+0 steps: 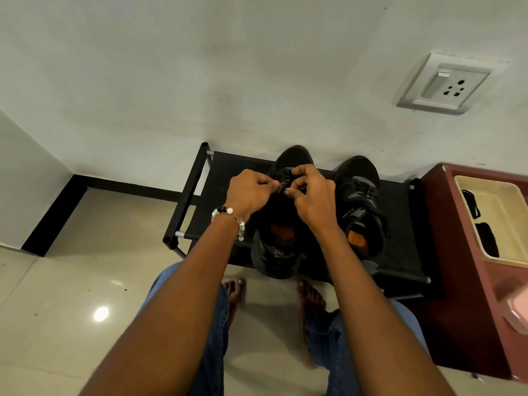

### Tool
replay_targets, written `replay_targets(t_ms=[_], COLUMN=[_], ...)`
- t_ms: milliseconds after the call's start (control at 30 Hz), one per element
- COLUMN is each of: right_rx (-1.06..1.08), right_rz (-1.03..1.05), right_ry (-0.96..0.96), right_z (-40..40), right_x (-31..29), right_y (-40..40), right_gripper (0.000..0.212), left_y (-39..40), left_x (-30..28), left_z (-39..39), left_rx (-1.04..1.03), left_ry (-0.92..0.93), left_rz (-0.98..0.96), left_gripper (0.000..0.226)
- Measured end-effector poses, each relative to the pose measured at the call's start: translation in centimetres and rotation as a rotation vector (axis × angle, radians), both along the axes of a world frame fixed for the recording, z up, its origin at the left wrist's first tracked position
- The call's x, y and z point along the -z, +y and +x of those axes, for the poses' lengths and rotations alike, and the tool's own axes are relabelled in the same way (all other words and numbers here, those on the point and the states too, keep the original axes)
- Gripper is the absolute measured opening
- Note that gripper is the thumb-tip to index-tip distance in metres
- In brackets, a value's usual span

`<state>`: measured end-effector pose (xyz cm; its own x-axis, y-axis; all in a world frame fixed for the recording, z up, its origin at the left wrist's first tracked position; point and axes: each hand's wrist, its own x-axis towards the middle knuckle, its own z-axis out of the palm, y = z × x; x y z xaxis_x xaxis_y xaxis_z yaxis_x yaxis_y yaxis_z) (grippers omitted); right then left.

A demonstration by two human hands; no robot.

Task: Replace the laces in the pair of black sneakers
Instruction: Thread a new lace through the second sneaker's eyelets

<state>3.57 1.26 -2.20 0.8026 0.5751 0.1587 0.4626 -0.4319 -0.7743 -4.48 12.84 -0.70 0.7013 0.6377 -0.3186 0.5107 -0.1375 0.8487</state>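
Wall (200, 67) fills the top half, socket plate (445, 84) upper right. Tiled floor (71, 281) below, black skirting along the base of the wall. Maroon cabinet (463, 281) at right, just beside the rack, with a cream tray (503, 195) on top holding dark items I can't identify.

Black shoe rack (228, 167) sits against the wall; fabric top shelf carries both sneakers side by side, toes toward the wall. Left sneaker (274, 252) is centre frame, orange insole visible. Right sneaker (360, 195) is just beside it, untouched, black laces threaded, grey panels on the upper.

Person stands at the rack in blue jeans (211, 352), bare feet on the floor.

Left hand (248, 192) and right hand (314, 192) are close together over the left sneaker's eyelet area. Both have fingers curled, pinching the black lace (283, 187) between them. Beaded bracelet (228, 217) on the left wrist.
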Motion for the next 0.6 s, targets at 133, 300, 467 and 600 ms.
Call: replay_targets(t_ms=[133,300,467,600], right_rx=[-0.019,-0.015,-0.012,0.036], right_rz=[0.032,0.061,0.069,-0.059], right_ry=[0.019,0.054,0.094,-0.037], right_z=[0.2,0.5,0.4,0.7], right_x=[0.2,0.1,0.3,-0.6], right_y=[-0.1,-0.3,-0.3,-0.7], right_gripper=[0.038,0.041,0.04,0.039], left_y=[0.3,0.8,0.7,0.8], left_x=[0.2,0.4,0.7,0.5], left_z=[0.2,0.5,1.1,1.4], left_rx=[0.005,0.013,-0.004,-0.06], left_ry=[0.002,0.012,0.045,0.078], left_rz=[0.001,-0.075,-0.066,-0.138], left_gripper=[0.008,0.008,0.016,0.027])
